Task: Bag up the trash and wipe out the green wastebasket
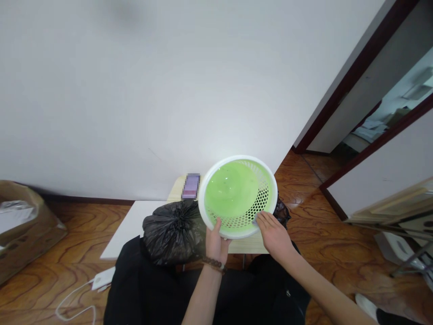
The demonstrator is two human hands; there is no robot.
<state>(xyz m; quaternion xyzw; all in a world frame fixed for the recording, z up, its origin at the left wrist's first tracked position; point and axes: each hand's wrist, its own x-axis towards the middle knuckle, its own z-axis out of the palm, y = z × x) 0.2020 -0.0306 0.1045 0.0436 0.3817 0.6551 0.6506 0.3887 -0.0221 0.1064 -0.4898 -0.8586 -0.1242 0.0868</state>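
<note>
1 green basket [232, 187] with 1 white rim [238, 158] is held tilted in front of the person's lap, above a light wooden tabletop [248, 247]; holes perforate its side wall. 2 hands are on it. The left hand [214, 243], with a beaded bracelet [214, 263] at the wrist, grasps the rim at the near side, thumb over the top. The right hand [270, 230] pinches 1 small pale piece [255, 220], too small to identify, against the basket's inside near the rim.

Just left of the basket sits 1 gathered black plastic bag [172, 232]; more black plastic [282, 213] shows at the right, partly hidden by the basket. 1 blurred purple object [191, 186] lies on the tabletop near the wall. Left of the bag is 1 white panel [125, 225].

Farther out, on the wooden floor, are 1 cardboard box [43, 234] holding papers [16, 216] and, near the person's leg, 1 white power strip [103, 278] with 1 cable [72, 293]. At the lower right, 1 white shoe [366, 307] shows.
</note>
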